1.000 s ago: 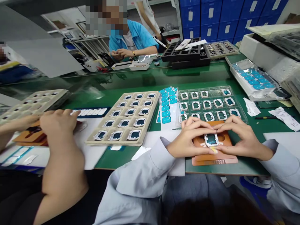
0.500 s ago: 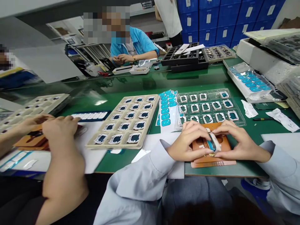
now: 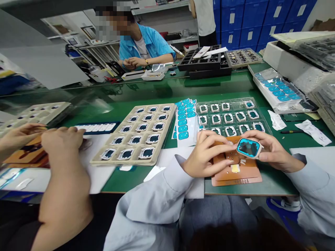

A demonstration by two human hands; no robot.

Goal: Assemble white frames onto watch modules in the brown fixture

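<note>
My right hand grips a pale rounded-square watch case by its right side. The face turned up to me is dark glossy with a bright blue border. It is raised and tilted above an orange-brown jig on the table edge. My left hand reaches over the jig's left part, its fingers stretched and apart, fingertips close to the case's left edge. Whether they touch the case I cannot tell. A small yellow patch shows on the jig below the case.
Behind my hands lies a clear tray of white frames, with blue sticker sheets beside it. Further left stands a beige tray of similar parts. A co-worker's arm works at the left; another person sits opposite. Black trays stand behind.
The watch case has come up from the jig and turned its blue-bordered face towards me, in my right hand. My left fingers no longer wrap round it. The view has shifted slightly.
</note>
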